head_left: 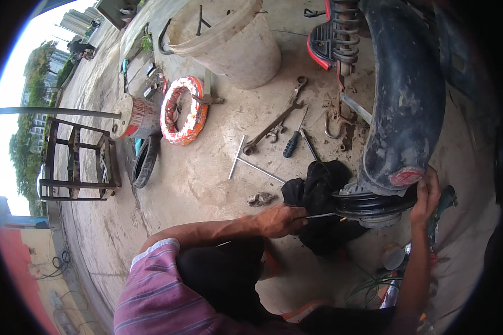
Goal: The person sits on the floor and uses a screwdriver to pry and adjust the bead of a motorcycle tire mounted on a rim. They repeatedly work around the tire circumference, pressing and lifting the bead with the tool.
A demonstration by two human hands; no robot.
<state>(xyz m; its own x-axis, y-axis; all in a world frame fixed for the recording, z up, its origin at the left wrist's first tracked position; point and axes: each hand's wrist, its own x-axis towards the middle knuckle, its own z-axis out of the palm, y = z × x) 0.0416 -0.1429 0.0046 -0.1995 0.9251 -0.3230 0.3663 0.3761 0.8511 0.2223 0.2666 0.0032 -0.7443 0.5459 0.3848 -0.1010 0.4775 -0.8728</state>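
My left hand [279, 222] is closed around a thin metal rod tool [318, 215], which reaches to the black wheel rim [369, 205]. My right hand [423, 198] grips the rim's right side, its fingers curled up beside the red reflector [406, 176] on the muddy black fender [402, 95]. What its thumb touches is hidden. A black cloth [323, 178] lies bunched under and behind the rim. Above the fender's left side a coil spring shock [345, 39] stands out.
A long wrench [274, 117], screwdriver [290, 143] and T-handle wrench [238, 153] lie on the concrete [201, 184]. Behind are a white bucket [229, 56], wrapped tire [181, 134], loose tire [145, 173], drum [140, 114] and metal rack [67, 184]. Cables and hoses [363, 287] lie at lower right.
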